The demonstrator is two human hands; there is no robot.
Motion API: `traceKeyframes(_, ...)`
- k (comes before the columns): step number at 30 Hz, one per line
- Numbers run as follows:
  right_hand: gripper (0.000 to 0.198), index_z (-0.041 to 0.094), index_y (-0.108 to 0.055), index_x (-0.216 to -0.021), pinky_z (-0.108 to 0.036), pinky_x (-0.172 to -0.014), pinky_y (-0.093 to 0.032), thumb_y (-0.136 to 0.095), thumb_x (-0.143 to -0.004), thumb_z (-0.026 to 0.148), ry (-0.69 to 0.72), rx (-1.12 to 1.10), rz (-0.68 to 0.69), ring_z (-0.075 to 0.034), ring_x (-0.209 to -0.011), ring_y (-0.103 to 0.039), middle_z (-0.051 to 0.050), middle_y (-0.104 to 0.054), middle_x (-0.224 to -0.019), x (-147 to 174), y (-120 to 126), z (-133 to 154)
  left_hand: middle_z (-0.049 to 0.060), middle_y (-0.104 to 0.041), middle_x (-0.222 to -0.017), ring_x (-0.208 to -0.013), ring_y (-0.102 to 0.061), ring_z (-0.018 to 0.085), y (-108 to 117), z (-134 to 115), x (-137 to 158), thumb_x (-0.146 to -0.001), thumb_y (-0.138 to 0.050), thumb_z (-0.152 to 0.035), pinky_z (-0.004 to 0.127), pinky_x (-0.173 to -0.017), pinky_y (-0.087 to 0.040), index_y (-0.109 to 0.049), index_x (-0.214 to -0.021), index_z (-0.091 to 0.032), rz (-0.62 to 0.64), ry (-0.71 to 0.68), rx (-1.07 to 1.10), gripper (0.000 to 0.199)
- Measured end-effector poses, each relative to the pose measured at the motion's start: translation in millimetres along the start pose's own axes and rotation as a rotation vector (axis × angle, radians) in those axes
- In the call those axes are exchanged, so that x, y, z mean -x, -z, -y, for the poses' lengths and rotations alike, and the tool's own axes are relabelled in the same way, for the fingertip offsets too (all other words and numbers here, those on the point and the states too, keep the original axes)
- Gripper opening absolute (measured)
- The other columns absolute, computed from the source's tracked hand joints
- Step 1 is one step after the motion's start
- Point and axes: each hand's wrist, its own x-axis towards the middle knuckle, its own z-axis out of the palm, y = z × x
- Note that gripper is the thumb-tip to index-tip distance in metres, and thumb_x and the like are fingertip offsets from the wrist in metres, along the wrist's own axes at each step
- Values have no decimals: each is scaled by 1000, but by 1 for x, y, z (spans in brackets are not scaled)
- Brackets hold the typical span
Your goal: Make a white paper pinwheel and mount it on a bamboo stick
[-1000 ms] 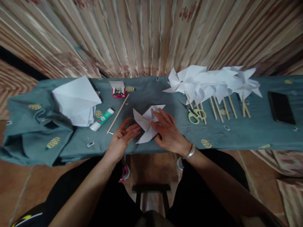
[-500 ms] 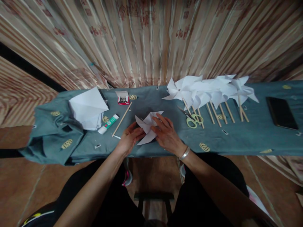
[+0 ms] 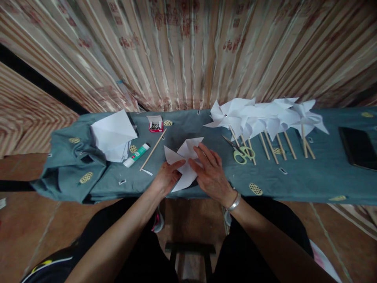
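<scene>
Your left forearm (image 3: pixel 120 232) and right forearm (image 3: pixel 273 239) angle inward; your left hand (image 3: pixel 166 179) is half curled, thumb (image 3: pixel 177 164) extended rightward, your right hand (image 3: pixel 213 179) palm down, fingers (image 3: pixel 206 155) slightly spread.

The left hand (image 3: pixel 167 177) and right hand (image 3: pixel 213 177) hold a white paper pinwheel (image 3: pixel 185 177) at the bench (image 3: pixel 312 188); 1 glue stick (image 3: pixel 137 155) and 1 wooden stick (image 3: pixel 153 149) lie left, scissors (image 3: pixel 242 149) right.

We cannot fully see the left hand (image 3: pixel 165 179), partly under the paper pinwheel (image 3: pixel 185 173), nor read the lettering on the glue stick (image 3: pixel 137 155); the right edge clips the phone (image 3: pixel 357 147).
</scene>
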Motion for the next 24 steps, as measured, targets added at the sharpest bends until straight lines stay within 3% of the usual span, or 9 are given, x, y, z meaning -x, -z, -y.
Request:
traceKeyframes(5, 50, 16, -55, -132, -52, -114, -32, -52, -83, 8, -43, -53, 42, -32, -152, -22, -18, -38, -156, 1, 4, 5, 5, -77, -76, -68, -71, 17, -4, 0, 0, -47, -88, -10, 25, -71, -57, -73, -78, -11, -9, -53, 24, 34)
traceKeyframes(12, 62, 17, -44, -138, -56, -114, -31, -55, -77, 19, -102, -191, 17, -36, -152, -18, -19, -30, -160, -1, 12, 12, 7, -77, -77, -68, -71, 19, -5, -2, -1, -44, -93, -17, 30, -72, -56, -75, -80, -10, -10, -61, -5, 41)
traceKeyframes(18, 60, 18, -41, -142, -58, -117, -26, -55, -85, 31, -106, -341, -45, -35, -153, -16, -16, -21, -163, 1, 17, 10, 5, -77, -77, -72, -69, 19, -9, -3, -4, -44, -92, -24, 29, -73, -53, -75, -79, -14, 3, -95, -81, 40)
traceKeyframes(24, 64, 21, -37, -147, -58, -116, -26, -53, -86, 32, -97, -299, -33, -36, -153, -15, -11, -15, -166, 2, 21, 5, 4, -77, -76, -65, -66, 16, -10, -1, -7, -46, -92, -27, 27, -66, -52, -76, -76, -14, 23, -100, -116, 37)
